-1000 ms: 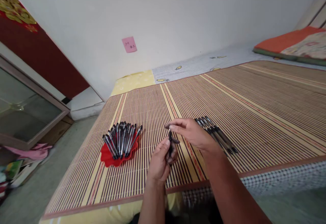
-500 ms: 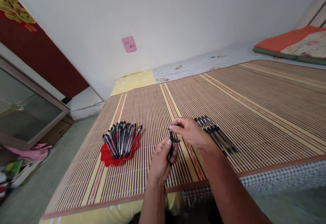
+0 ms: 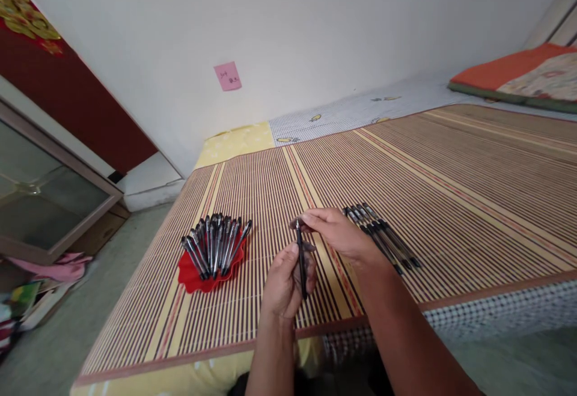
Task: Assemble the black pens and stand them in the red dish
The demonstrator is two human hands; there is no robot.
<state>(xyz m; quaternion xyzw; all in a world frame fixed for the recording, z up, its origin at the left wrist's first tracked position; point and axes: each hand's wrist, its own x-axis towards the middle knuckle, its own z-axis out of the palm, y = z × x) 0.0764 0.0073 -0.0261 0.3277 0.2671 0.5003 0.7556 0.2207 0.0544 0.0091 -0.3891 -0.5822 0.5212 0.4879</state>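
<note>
My left hand [image 3: 283, 282] is closed round the lower part of a black pen [image 3: 300, 258], which stands nearly upright over the striped bamboo mat [image 3: 451, 167]. My right hand [image 3: 339, 234] pinches the pen's top end between thumb and fingertips. To the left, a red scalloped dish [image 3: 193, 279] holds several dark pens [image 3: 215, 246] fanned out. Just right of my right hand, a row of several pens [image 3: 383, 237] lies side by side on the mat.
The mat covers a bed against a white wall with a pink note [image 3: 228, 76]. A folded orange quilt [image 3: 518, 74] lies at the far right. A glass-fronted cabinet [image 3: 40, 191] and some clutter on the floor are at the left.
More of the pen now shows above my left hand, its length drawn out upward. My right hand's fingers stay at its top. Dish and row of pens are unmoved.
</note>
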